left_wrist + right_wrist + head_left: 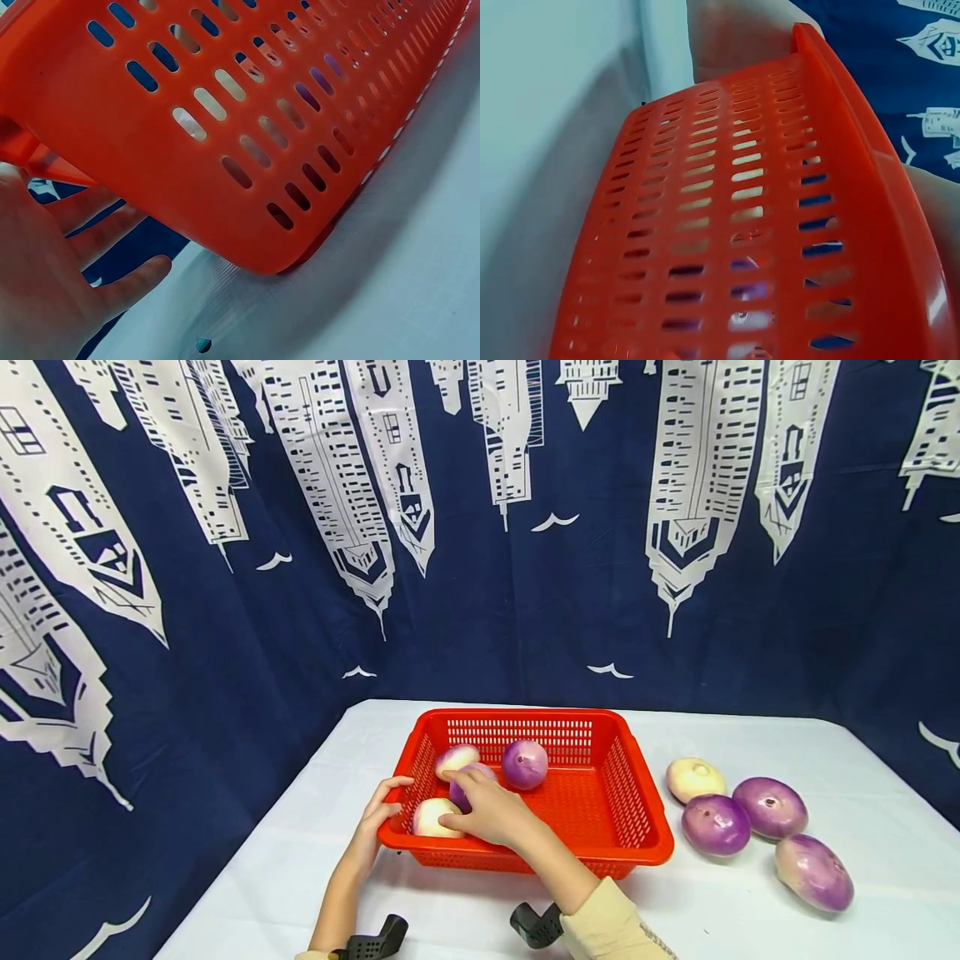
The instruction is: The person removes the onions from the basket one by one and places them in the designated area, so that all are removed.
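Note:
A red perforated plastic basket (637, 777) stands on the white table, with several purple-and-white turnips in its left half. My right hand (491, 810) reaches over the front rim and grips a purple turnip (459, 797), its fingers over the top. The thumb overlaps a pale turnip (432, 817) near the front left corner. Behind lie a white-and-purple turnip (454, 758) and a round purple turnip (525, 764). My left hand (367, 827) touches the basket's left rim with fairly straight fingers. In the left wrist view, its thumb (139, 283) stands apart from the basket wall (112, 142).
Right of the basket several more turnips lie grouped on the white table (750, 935): a cream one (693, 777), two purple ones, and a purple-and-white one (813, 872) nearest the front. A dark blue curtain (517, 635) with white building prints hangs behind the table.

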`<state>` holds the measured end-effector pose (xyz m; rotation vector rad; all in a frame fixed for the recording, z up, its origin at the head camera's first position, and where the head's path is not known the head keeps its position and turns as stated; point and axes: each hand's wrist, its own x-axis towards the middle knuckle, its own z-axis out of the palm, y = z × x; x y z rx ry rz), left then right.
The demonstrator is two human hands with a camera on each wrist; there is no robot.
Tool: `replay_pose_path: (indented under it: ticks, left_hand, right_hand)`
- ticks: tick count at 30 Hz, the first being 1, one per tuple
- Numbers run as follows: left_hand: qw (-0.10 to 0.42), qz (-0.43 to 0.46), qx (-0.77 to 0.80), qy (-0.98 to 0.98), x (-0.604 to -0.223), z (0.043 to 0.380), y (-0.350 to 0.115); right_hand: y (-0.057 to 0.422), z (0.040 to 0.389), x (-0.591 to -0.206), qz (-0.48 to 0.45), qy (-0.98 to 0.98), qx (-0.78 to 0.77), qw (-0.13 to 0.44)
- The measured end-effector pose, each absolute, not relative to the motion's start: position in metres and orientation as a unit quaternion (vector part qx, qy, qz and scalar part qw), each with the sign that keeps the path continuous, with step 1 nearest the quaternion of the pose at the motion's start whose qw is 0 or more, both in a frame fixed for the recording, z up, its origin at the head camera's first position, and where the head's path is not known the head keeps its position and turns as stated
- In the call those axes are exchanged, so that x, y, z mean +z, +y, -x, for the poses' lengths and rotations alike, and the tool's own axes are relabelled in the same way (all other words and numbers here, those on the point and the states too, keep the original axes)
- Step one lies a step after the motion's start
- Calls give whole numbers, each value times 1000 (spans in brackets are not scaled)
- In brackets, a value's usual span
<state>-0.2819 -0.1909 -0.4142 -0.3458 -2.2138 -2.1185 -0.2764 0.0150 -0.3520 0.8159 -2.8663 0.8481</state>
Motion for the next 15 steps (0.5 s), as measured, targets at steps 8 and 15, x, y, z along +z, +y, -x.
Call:
replay_pose_path:
  ticks: [8,15]
  left_hand:
    - [28,117,-691,-712,-415,283,-193]
    - [29,122,-693,-710,-414,282,-192]
  right_hand:
    - [-6,287,-349,-282,-901,330,-27]
    - [-15,290,-357,-261,-897,351,-64]
